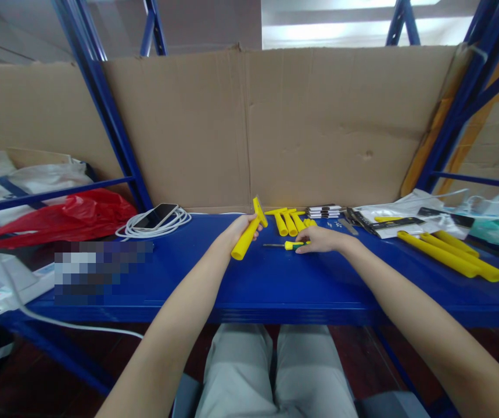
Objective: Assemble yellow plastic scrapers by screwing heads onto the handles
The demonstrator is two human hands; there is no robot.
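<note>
My left hand [246, 226] is closed around a yellow T-shaped scraper [246, 236], its thick handle slanting down toward me and its head at the top. A thin light edge shows along that head. Fingers of my right hand [316, 239] are curled on the yellow-and-green handle of a screwdriver [290, 245], whose shaft points left, low over the blue tabletop. Just behind, several similar yellow scrapers [290, 222] lie side by side, partly hidden by my right hand.
Small metal parts [331, 224], a flat metal piece [348, 226] and stacked small packs [324, 212] lie behind my right hand. Long yellow tubes [449, 255] are at right. A phone [157, 215] rests on a coiled white cable [183, 217]. Cardboard [319, 128] walls the back.
</note>
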